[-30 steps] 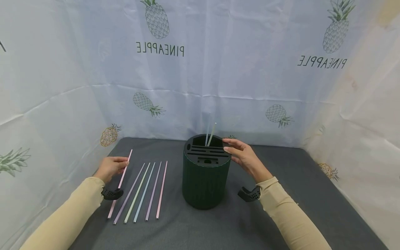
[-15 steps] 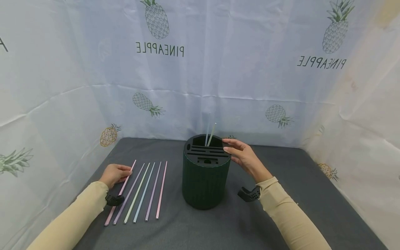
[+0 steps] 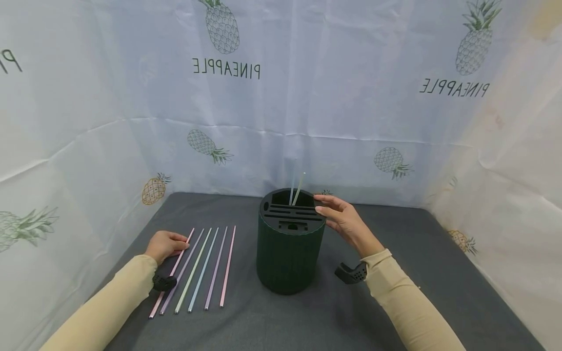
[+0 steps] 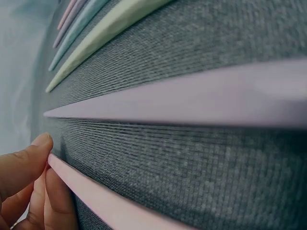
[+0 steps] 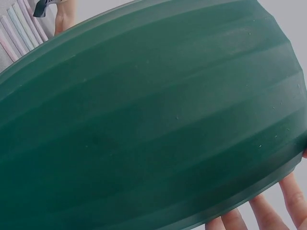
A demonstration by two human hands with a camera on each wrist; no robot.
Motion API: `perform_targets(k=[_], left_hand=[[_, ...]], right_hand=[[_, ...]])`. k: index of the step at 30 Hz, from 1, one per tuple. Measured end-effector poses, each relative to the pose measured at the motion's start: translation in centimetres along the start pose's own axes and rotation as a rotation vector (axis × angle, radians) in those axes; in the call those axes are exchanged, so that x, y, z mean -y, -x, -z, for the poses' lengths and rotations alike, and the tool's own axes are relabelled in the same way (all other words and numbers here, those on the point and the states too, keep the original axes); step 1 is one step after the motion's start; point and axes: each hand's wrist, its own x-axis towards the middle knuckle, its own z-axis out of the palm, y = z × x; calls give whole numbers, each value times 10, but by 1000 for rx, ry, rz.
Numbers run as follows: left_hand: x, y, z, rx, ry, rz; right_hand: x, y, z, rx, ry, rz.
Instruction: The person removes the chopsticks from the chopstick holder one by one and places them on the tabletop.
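On the dark grey cloth (image 3: pixel 259 324), before a pineapple-print curtain (image 3: pixel 307 107), the left hand (image 3: pixel 166 246) pinches a pink chopstick (image 4: pixel 108 201); the right hand (image 3: pixel 344 219) rests relaxed against a green utensil holder (image 3: pixel 287 261).

The fluted green holder (image 3: pixel 287 263) looks like plastic with a satin sheen. The pastel sticks (image 3: pixel 202 272) on the left look smooth and slightly glossy, their near ends shiny like metal. The desk (image 3: pixel 263 326) is matt, woven grey cloth; the far curtain (image 3: pixel 338 112), creased, faintly glossy cloth.
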Motion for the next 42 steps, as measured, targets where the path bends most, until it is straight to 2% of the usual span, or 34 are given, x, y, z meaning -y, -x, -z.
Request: perform_targets(k=[14,25,34,36,38,42], left_hand=[[-6,2,-2,-35,-134,15],[-8,2,-4,-38,-141,46],[-8,-1,-1,-25,-65,16],[-14,1,-1,-27,-63,-6],[-28,4,-1,-15,-45,-27],[-75,12,-3,25,32,-85]], right_hand=[[1,2,0,9,-9,-2],[0,1,0,1,-4,-2],[0,-1,0,0,-11,2],[-1,-1,0,0,-13,0],[-1,-1,0,0,-10,-3],[-1,0,1,0,-10,3]])
